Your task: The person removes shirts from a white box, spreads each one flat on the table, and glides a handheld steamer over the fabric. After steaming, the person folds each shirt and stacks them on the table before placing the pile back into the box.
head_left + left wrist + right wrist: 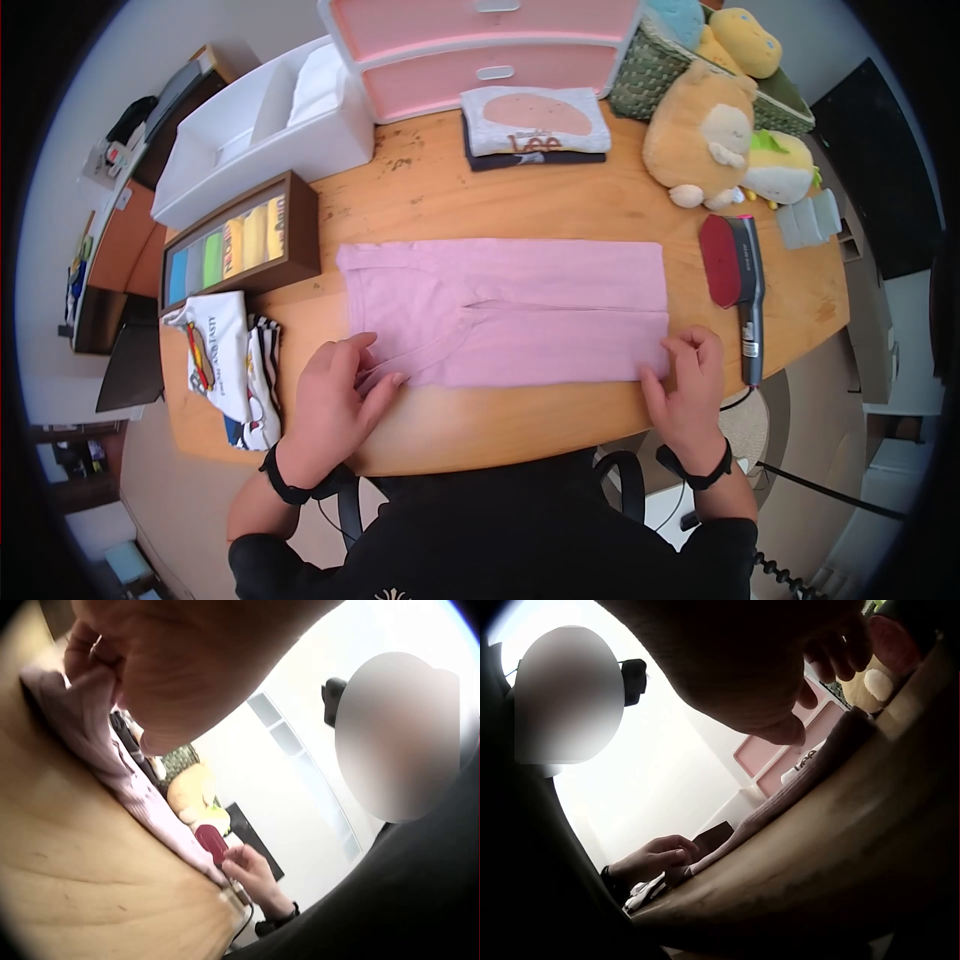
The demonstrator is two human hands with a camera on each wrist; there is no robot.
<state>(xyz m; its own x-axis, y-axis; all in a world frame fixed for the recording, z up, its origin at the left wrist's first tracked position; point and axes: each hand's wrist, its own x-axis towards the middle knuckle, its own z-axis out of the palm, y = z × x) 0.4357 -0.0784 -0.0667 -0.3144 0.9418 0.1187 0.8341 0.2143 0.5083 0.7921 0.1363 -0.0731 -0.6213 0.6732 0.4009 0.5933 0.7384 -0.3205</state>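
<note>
Pink trousers (560,275) lie flat on the wooden table, waist end to the left and the two legs side by side to the right. My left hand (335,395) pinches the near edge at the waist end. In the left wrist view that bunched fabric (90,712) rises off the table between thumb and fingers. At the near corner of the leg ends is my right hand (688,385), fingers loosely bent. The right wrist view shows its thumb and fingers (840,660) apart, just over the cloth, with no fabric between them.
Folded shirts (535,125) sit at the back before pink drawers (490,60). On the left are a white bin (180,180), a brown box (300,225) of rolled clothes and more folded shirts (225,360). A hair-straightening brush (745,280) and plush toys (690,135) stand right.
</note>
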